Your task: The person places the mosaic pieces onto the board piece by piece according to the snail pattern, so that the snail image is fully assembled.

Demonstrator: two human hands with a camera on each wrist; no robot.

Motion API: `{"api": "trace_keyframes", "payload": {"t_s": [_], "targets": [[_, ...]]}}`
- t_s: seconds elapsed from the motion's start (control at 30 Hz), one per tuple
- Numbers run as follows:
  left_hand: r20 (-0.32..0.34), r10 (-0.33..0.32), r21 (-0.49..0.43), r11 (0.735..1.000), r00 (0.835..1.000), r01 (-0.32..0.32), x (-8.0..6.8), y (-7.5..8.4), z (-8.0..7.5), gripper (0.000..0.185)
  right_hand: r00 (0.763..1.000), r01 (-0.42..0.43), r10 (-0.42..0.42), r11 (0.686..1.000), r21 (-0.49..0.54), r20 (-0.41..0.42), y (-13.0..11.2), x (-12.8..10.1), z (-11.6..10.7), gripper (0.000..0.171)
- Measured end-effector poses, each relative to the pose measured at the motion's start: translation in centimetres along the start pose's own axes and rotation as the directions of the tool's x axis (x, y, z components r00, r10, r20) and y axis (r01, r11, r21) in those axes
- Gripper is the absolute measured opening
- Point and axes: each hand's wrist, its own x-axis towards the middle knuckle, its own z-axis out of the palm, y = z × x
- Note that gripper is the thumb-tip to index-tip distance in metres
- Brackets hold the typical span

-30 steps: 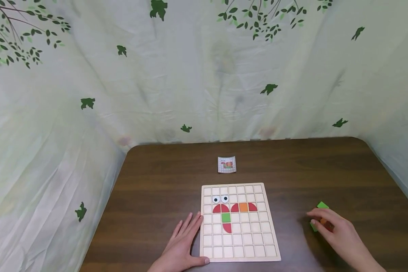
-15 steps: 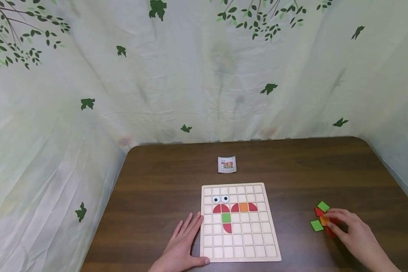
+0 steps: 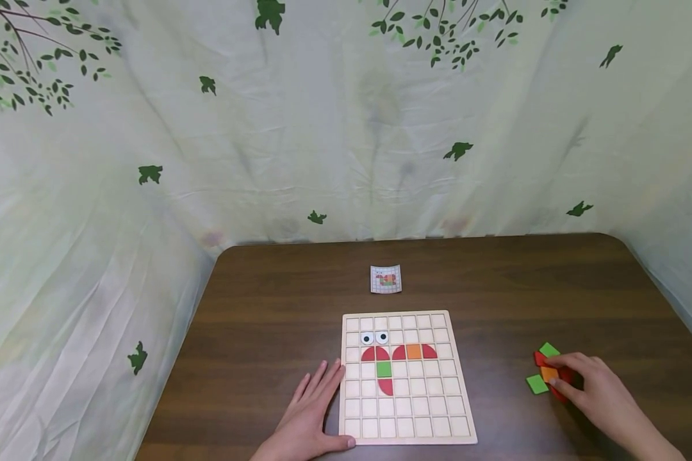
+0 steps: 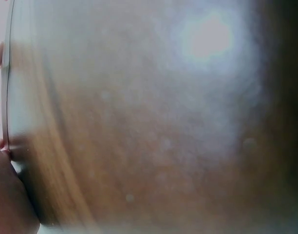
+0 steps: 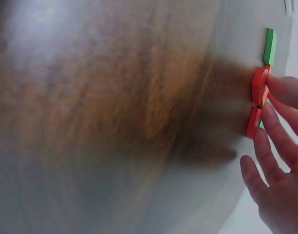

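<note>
My left hand [image 3: 308, 416] lies spread at the left side of the pale grid board [image 3: 403, 429]. Its thumb is on the board's near left corner, its fingertips at the left edge. On the board sit two eye tiles [image 3: 374, 337], several red quarter-circle tiles [image 3: 386, 386], a green square [image 3: 384, 369] and an orange square [image 3: 414, 351]. To the right, my right hand [image 3: 596, 394] pinches an orange square tile [image 3: 549, 374] between thumb and index finger, within a small pile. Red tiles [image 5: 259, 87] lie around it, partly hidden, with green tiles [image 3: 537, 384] beside them.
Behind the board lies a small picture card [image 3: 386, 280] with a coloured pattern on a grid. The brown wooden table [image 3: 265, 307] meets a pale leaf-print cloth [image 3: 346, 128] at its back. Mostly blurred tabletop [image 4: 139, 122] fills the left wrist view.
My right hand has drawn back a little to the right, uncovering more of the tile pile, and its fingers have come onto the orange tile. The left hand has stayed put.
</note>
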Motion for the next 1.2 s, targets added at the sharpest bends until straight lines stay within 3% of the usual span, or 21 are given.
{"api": "trace_keyframes", "payload": {"t_s": [0.43,0.7,0.97,1.2], "targets": [[0.021,-0.025,-0.024,0.999,0.999,0.026,-0.1,-0.1,0.0,0.114,1.000,-0.002,0.002,0.999,0.037,0.014,-0.3,0.8,0.4,0.033],[-0.006,-0.010,0.007,1.000,1.000,0.010,-0.1,-0.2,0.0,0.113,1.000,0.001,-0.001,1.000,0.030,-0.008,-1.0,1.1,0.7,0.041],[0.037,-0.060,-0.006,0.998,0.998,0.060,0.0,0.0,-0.1,0.115,1.000,0.008,-0.007,0.999,0.048,-0.007,-1.3,1.3,0.7,0.032],[0.021,-0.031,0.005,0.999,0.999,0.031,0.0,0.0,0.0,0.114,0.998,0.053,-0.053,0.998,-0.020,-0.018,-0.7,0.7,0.7,0.036]]}}
